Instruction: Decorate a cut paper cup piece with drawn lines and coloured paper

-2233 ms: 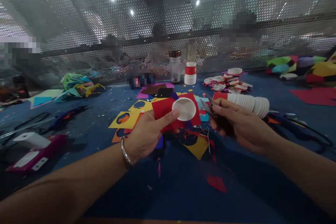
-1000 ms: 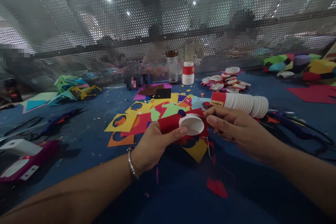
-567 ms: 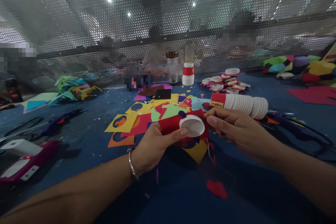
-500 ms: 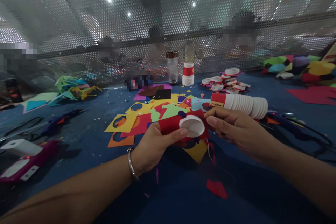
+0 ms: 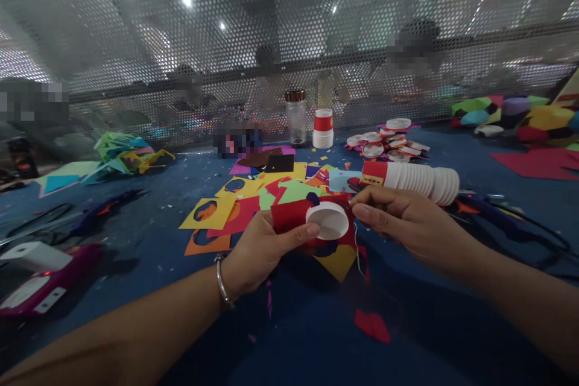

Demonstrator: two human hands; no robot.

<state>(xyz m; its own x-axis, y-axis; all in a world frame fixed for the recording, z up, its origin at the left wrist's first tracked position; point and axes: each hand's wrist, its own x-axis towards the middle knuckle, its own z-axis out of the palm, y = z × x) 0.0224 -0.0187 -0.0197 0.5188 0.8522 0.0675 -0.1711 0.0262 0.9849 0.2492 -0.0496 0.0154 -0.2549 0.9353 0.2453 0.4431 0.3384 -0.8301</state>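
My left hand (image 5: 257, 247) is closed on a sheet of red paper (image 5: 289, 214), its thumb pressing a white round paper cup base (image 5: 329, 222) against the sheet. My right hand (image 5: 389, 214) is pinched near the right edge of the red paper. Something thin and dark shows at its fingertips, too small to name. A thin white string-like strand (image 5: 358, 250) hangs below the cup base. Under and behind the hands lie coloured paper sheets, among them a yellow sheet with a round hole (image 5: 186, 218). Close behind my right hand lies a stack of white paper cups (image 5: 411, 176).
A glass bottle (image 5: 296, 123) and an upright cup stack (image 5: 322, 132) stand at the back. Cut cup pieces (image 5: 393, 142) form a pile to their right. Glue guns (image 5: 102, 211) with cables lie on both sides. A magenta power strip (image 5: 75, 268) is at left.
The cup base and red paper have shifted slightly left and down in view, along with my left hand. My right hand keeps its pinch near the paper's edge.
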